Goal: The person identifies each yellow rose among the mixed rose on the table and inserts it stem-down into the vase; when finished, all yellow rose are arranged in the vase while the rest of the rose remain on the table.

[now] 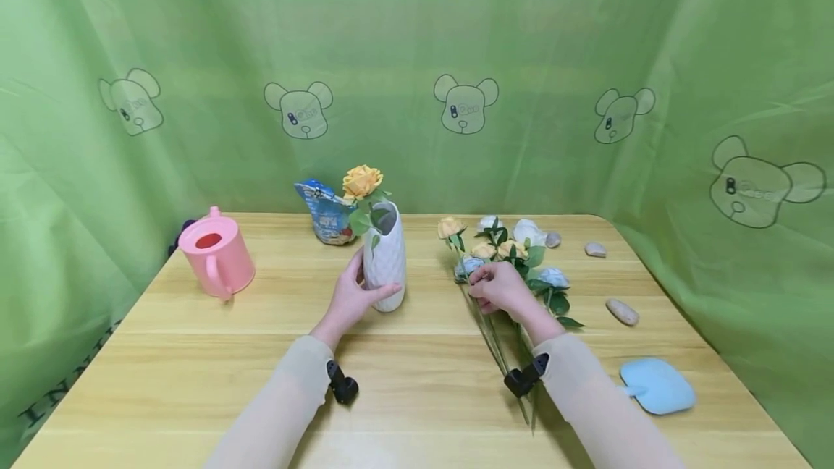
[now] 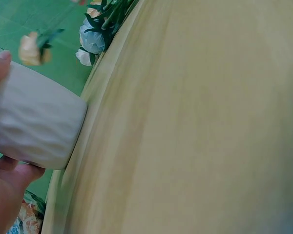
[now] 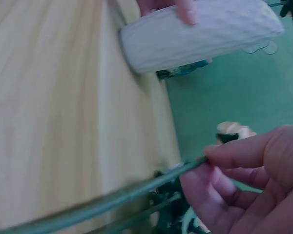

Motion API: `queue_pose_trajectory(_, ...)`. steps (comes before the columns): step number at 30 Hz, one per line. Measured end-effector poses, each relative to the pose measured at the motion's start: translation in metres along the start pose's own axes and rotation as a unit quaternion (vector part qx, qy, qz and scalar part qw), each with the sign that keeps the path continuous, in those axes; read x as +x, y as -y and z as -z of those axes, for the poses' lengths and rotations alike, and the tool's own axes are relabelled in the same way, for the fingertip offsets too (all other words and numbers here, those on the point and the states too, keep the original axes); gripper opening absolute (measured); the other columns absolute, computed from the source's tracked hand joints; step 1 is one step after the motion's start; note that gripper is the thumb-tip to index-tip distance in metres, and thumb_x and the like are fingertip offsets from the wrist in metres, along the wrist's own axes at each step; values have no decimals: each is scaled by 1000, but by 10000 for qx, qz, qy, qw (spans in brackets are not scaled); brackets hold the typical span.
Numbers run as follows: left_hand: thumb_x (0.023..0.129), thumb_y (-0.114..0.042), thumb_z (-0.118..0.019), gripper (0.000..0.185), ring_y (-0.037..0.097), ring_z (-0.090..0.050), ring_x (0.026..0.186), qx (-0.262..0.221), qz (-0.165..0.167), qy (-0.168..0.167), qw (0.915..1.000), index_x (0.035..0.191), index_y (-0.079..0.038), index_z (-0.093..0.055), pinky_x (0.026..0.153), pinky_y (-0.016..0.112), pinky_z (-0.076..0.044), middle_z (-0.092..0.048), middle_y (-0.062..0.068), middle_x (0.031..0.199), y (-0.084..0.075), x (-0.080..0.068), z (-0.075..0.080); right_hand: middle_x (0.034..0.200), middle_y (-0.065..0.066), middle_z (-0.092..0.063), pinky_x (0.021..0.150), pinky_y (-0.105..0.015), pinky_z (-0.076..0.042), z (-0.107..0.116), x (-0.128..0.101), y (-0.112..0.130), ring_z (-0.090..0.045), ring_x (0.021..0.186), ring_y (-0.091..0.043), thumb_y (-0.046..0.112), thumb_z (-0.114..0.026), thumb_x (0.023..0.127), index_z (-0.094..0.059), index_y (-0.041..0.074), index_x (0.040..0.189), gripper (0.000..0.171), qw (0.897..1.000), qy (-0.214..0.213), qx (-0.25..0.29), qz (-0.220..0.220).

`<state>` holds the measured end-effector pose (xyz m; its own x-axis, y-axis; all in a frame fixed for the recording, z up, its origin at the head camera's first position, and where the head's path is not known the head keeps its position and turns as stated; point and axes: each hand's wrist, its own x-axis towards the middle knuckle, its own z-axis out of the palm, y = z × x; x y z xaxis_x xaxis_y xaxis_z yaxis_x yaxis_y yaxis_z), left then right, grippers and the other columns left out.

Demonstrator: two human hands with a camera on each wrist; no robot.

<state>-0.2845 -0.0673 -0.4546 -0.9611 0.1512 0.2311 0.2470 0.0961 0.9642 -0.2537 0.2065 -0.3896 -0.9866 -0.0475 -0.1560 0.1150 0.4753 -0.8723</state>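
Note:
My left hand (image 1: 350, 297) grips a white textured vase (image 1: 388, 266) low on its side, thumb across the front. The vase stands upright on the table, with one yellow-orange rose (image 1: 362, 182) leaning out of its mouth. My right hand (image 1: 503, 288) pinches the green stem (image 3: 122, 196) of a peach rose (image 1: 449, 227) between thumb and fingers, its bloom raised beyond the hand. Beneath and beside that hand lies a bunch of loose roses, among them a pale blue rose (image 1: 554, 278) and a white rose (image 1: 530, 231). Their stems run toward the front edge.
A pink watering can (image 1: 224, 259) stands at the left. Behind the vase sits a blue printed bag (image 1: 331, 216). On the right are several stones, including an oval stone (image 1: 622, 312), and a light blue shovel (image 1: 659, 386). A green curtain (image 1: 404, 35) surrounds the wooden table (image 1: 215, 382).

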Motion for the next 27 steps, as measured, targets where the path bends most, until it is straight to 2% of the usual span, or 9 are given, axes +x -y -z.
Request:
queue_pose_trajectory(8, 69, -28, -83, 98, 21, -37, 129, -79, 29, 61, 9999, 147, -23, -24, 104, 38, -34, -35, 0, 144, 0, 1, 0, 91, -19, -59, 63, -41, -57, 1, -4, 30, -60, 74, -30, 0, -61, 86, -55, -8, 109, 25, 9959, -121, 530, 719)
queue_pose_trajectory(15, 68, -29, -83, 95, 20, -39, 127, -71, -64, -43, 9999, 145, -23, -29, 102, 39, -36, -39, -2, 141, -1, 0, 0, 95, -18, -57, 67, -40, -57, -5, -2, 66, -61, 77, -24, 0, -61, 86, -54, -9, 114, 30, 9835, -427, 1042, 1414)
queue_pose_trajectory(18, 68, -27, -84, 94, 22, -39, 127, -94, -120, -60, 9999, 145, -22, -29, 102, 40, -36, -39, 0, 141, -2, 0, 0, 96, -17, -57, 66, -37, -57, -8, -1, 89, -61, 77, -22, -1, -62, 86, -54, -7, 114, 30, 9736, -667, 1399, 1677)
queue_pose_trajectory(21, 68, -25, -84, 94, 23, -39, 127, -129, -172, -34, 9998, 145, -21, -30, 102, 41, -36, -39, 2, 141, -2, 0, -1, 96, -17, -58, 66, -37, -57, -9, -2, 115, -61, 76, -21, -2, -62, 85, -55, -5, 113, 29, 9586, -936, 1789, 2010)
queue_pose_trajectory(27, 68, -24, -84, 94, 19, -41, 125, -85, -142, -63, 9998, 145, -24, -29, 101, 37, -38, -41, -2, 140, 0, 1, -1, 93, -14, -59, 63, -36, -57, -10, 3, 158, -61, 73, -21, -2, -63, 85, -56, -3, 110, 27, 9326, -1288, 2139, 2605)
